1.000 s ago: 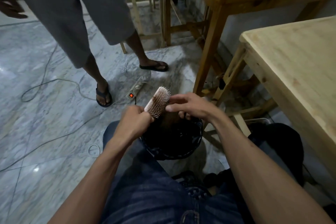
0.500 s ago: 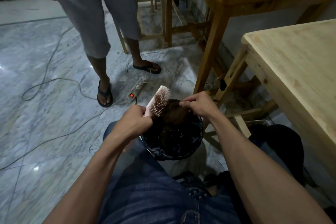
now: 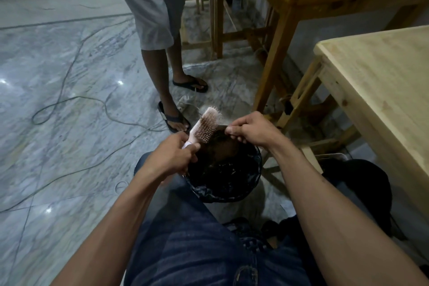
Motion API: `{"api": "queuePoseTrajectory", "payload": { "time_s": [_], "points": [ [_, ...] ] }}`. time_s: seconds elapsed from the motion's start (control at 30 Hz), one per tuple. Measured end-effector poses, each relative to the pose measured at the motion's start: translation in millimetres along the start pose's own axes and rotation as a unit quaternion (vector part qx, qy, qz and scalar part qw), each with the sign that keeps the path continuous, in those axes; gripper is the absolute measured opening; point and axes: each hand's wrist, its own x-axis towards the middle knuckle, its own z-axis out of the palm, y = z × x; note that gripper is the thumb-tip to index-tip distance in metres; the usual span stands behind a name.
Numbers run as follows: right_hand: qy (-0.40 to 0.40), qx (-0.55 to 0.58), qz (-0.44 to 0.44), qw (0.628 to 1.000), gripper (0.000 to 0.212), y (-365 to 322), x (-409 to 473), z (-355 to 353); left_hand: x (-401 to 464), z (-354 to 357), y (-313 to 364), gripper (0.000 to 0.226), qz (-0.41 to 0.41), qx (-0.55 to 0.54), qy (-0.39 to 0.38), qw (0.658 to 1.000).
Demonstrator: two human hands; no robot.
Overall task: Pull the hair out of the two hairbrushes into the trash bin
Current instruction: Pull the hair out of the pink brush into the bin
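Left hand (image 3: 173, 154) is closed round the hairbrush (image 3: 205, 126) handle, its long axis slanting up and away; beside it, a hair clump (image 3: 220, 140) is pinched by the right hand (image 3: 251, 129), directly above the trash bin (image 3: 254, 183).

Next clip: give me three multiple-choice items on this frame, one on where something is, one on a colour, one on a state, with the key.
1. Where is the trash bin?
A. On the light wooden table
B. On the floor between the seated person's knees
C. Beside the standing person's far foot

2. What colour is the hairbrush body?
A. Pale pink
B. Black
C. Green

3. What is the right hand doing?
A. Resting flat on the table
B. Hanging idle
C. Pinching a clump of hair beside the bristles

Key: 1 B, the bin with its black liner sits just past the jeans; 2 A, handle and back are pink in the left hand; 3 C, fingertips are closed on dark hair above the bin.
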Motion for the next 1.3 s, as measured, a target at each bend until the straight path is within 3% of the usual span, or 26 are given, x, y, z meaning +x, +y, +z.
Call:
{"api": "queuePoseTrajectory", "payload": {
  "time_s": [0.23, 0.33, 0.4, 0.43, 0.5, 0.63, 0.73, 0.9, 1.07, 1.13, 1.2, 1.3],
  "points": [
    [0.157, -0.113, 0.076, 0.978, 0.012, 40.5, 2.2, -10.7, -1.9, -4.0, -6.5, 0.021, 0.004, 0.048, 0.087, 0.995],
    [0.044, -0.079, 0.082, 0.993, 0.019, 36.7, -0.6, -10.2, -4.9, -7.0, -3.3, 0.021, 0.010, 0.027, 0.073, 0.997],
    [-0.048, -0.045, 0.077, 0.995, 0.041, 24.0, -3.8, -3.2, -6.3, -3.7, 3.4, 0.020, 0.019, 0.062, 0.065, 0.996],
    [-0.056, -0.022, 0.073, 0.996, 0.052, 17.2, -4.5, -0.5, -7.2, -1.8, 7.4, 0.020, 0.025, 0.085, 0.067, 0.994],
    [-0.032, 0.034, 0.054, 0.997, 0.059, 6.0, -5.2, -0.1, -9.3, 1.2, 13.0, 0.016, 0.034, 0.115, 0.075, 0.990],
    [-0.031, 0.084, 0.019, 0.996, 0.044, -0.2, -6.0, 0.1, -9.4, 5.4, 13.4, 0.015, 0.052, 0.135, 0.083, 0.986],
    [0.017, 0.105, -0.020, 0.994, 0.026, 0.7, -3.4, 11.3, -8.9, 8.0, 12.9, 0.018, 0.058, 0.129, 0.074, 0.987],
    [0.072, 0.137, -0.025, 0.988, 0.008, 6.5, -2.2, 17.0, 1.3, 10.1, -4.3, 0.023, -0.015, -0.020, 0.062, 0.998],
    [0.128, 0.122, -0.029, 0.984, 0.010, 9.9, -3.3, 4.3, 7.6, 0.4, -14.0, 0.028, -0.065, -0.140, 0.150, 0.977],
    [0.109, 0.103, -0.026, 0.988, 0.010, 14.3, -4.0, -4.4, 7.9, -11.0, -15.0, 0.025, -0.057, -0.129, 0.162, 0.977],
    [0.043, 0.024, -0.019, 0.999, 0.016, 12.5, -6.1, -7.7, 7.4, -15.6, -13.4, 0.025, -0.033, -0.087, 0.140, 0.986],
    [-0.035, -0.024, 0.016, 0.999, 0.053, 2.5, -6.5, 0.8, 4.9, -9.0, -7.9, 0.019, 0.013, -0.011, 0.102, 0.995]
  ]
}}
